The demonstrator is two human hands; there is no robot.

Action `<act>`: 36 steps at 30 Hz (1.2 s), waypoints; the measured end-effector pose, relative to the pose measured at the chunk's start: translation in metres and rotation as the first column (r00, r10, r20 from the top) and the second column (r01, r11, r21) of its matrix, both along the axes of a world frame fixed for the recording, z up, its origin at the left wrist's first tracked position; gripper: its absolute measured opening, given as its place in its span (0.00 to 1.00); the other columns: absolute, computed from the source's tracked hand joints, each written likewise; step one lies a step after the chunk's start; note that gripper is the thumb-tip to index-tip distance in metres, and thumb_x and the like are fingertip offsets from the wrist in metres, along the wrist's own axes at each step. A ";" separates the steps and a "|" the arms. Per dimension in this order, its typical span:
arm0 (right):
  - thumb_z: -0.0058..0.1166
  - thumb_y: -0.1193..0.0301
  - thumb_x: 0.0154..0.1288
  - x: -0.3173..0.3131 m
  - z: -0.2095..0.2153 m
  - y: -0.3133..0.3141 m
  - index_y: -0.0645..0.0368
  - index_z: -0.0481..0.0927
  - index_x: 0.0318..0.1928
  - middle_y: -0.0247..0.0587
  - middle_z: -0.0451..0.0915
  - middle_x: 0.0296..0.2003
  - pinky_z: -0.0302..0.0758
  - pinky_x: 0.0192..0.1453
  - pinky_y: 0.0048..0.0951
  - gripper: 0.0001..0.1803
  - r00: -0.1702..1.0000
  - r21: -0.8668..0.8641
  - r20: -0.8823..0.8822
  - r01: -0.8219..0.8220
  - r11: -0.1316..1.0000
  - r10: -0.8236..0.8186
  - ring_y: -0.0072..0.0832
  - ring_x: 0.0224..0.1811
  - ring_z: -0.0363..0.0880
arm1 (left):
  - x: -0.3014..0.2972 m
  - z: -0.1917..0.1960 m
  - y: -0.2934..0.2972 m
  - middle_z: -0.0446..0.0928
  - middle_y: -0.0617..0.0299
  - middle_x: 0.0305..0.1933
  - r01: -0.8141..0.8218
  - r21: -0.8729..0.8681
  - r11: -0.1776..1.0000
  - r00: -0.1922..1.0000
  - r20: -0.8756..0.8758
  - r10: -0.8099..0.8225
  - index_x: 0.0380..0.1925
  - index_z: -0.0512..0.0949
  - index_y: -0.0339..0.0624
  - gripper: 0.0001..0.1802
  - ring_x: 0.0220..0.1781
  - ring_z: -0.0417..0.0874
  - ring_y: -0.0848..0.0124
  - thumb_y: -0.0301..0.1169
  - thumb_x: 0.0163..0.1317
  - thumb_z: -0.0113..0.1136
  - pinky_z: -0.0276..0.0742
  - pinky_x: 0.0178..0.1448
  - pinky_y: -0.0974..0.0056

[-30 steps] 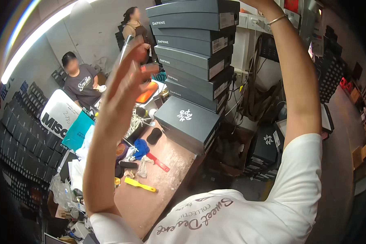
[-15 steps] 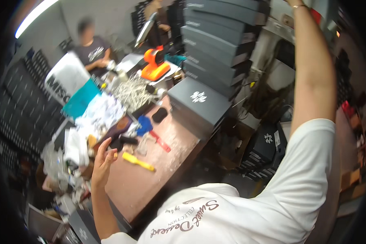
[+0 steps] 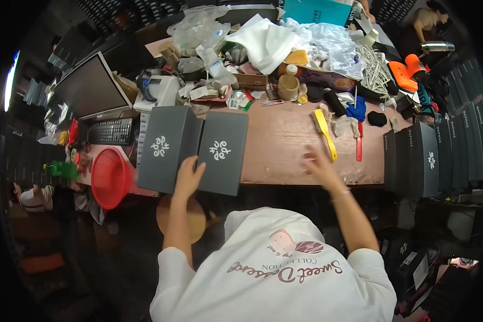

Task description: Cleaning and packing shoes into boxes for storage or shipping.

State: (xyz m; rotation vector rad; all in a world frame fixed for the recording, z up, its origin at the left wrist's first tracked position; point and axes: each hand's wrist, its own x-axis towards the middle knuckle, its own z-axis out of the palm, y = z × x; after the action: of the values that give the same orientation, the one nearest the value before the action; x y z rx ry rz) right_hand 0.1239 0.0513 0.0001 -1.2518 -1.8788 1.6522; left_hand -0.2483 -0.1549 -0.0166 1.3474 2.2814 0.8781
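Two dark grey cardboard boxes with white emblems lie side by side at the left of the table: a taller left box [image 3: 165,147] and a right box [image 3: 224,153]. My left hand [image 3: 186,180] rests at the near edge between them, thumb and fingers apart, touching the boxes. Above the table's front edge, to the right of them, my right hand [image 3: 323,167] holds nothing. Its fingers are stretched out and somewhat blurred. Beyond that hand lie a yellow-handled brush [image 3: 325,134] and a red-handled tool [image 3: 359,142].
A red basin [image 3: 110,177], keyboard [image 3: 111,131] and monitor [image 3: 94,88] are on the left. Plastic bags [image 3: 265,40], bottles and white sticks [image 3: 377,70] crowd the table's far side. More grey boxes [image 3: 423,158] stand at the right. A stool [image 3: 181,219] is below the table edge.
The view has turned left, bringing the two boxes into sight. My right arm has come down from its raised position. My left hand is now at the boxes.
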 end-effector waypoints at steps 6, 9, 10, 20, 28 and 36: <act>0.69 0.63 0.54 -0.179 -0.110 -0.090 0.60 0.52 0.67 0.49 0.73 0.47 0.76 0.42 0.32 0.47 0.969 -0.396 -0.239 -0.041 0.917 -0.060 0.32 0.43 0.76 | 0.035 -0.038 -0.010 0.62 0.37 0.64 -0.092 -0.182 0.979 0.987 -0.145 0.066 0.61 0.63 0.27 0.35 0.66 0.61 0.44 0.39 0.59 0.60 0.59 0.69 0.51; 0.72 0.65 0.50 -0.166 -0.103 -0.066 0.59 0.63 0.56 0.39 0.73 0.38 0.73 0.31 0.27 0.37 0.973 -0.552 -0.174 0.032 0.833 -0.153 0.26 0.36 0.75 | 0.057 -0.042 0.003 0.58 0.38 0.67 -0.078 -0.181 0.980 0.992 -0.116 0.058 0.62 0.61 0.27 0.38 0.67 0.59 0.43 0.39 0.57 0.63 0.59 0.70 0.50; 0.72 0.65 0.49 -0.152 -0.106 -0.053 0.59 0.65 0.53 0.36 0.72 0.36 0.69 0.26 0.23 0.34 0.985 -0.547 -0.098 0.066 0.835 -0.142 0.23 0.32 0.74 | 0.064 -0.047 0.004 0.57 0.37 0.67 -0.092 -0.137 0.986 0.996 -0.017 0.090 0.63 0.60 0.27 0.39 0.67 0.59 0.43 0.39 0.57 0.64 0.59 0.70 0.51; 0.61 0.51 0.61 0.028 -0.032 0.032 0.61 0.72 0.47 0.34 0.76 0.36 0.72 0.37 0.22 0.27 0.968 -0.538 0.203 0.238 0.809 -0.150 0.19 0.35 0.75 | 0.145 -0.073 0.119 0.76 0.57 0.52 0.049 -0.283 0.958 -0.010 0.959 0.284 0.55 0.71 0.35 0.29 0.53 0.75 0.66 0.41 0.58 0.65 0.68 0.58 0.58; 0.53 0.67 0.68 0.000 0.007 -0.006 0.62 0.67 0.62 0.43 0.71 0.56 0.71 0.56 0.29 0.24 0.994 -0.029 -0.107 -0.028 0.999 0.025 0.30 0.53 0.73 | 0.047 0.002 0.126 0.75 0.64 0.46 -0.317 0.373 0.872 -0.695 0.535 -0.481 0.58 0.67 0.40 0.23 0.41 0.77 0.72 0.34 0.65 0.58 0.75 0.41 0.74; 0.61 0.73 0.57 -0.018 -0.019 0.039 0.60 0.58 0.68 0.54 0.67 0.58 0.71 0.57 0.35 0.39 0.986 0.346 0.136 0.044 0.937 -0.096 0.41 0.54 0.72 | 0.010 0.001 0.119 0.66 0.50 0.62 -0.186 0.144 0.972 0.738 0.673 0.042 0.69 0.54 0.42 0.38 0.60 0.70 0.63 0.33 0.62 0.61 0.71 0.60 0.59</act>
State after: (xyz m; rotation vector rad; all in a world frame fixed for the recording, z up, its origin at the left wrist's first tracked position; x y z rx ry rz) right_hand 0.1061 0.0899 -0.0186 -1.3051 -2.0727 1.1553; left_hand -0.2378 -0.0358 -0.0159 0.7608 1.7393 1.4007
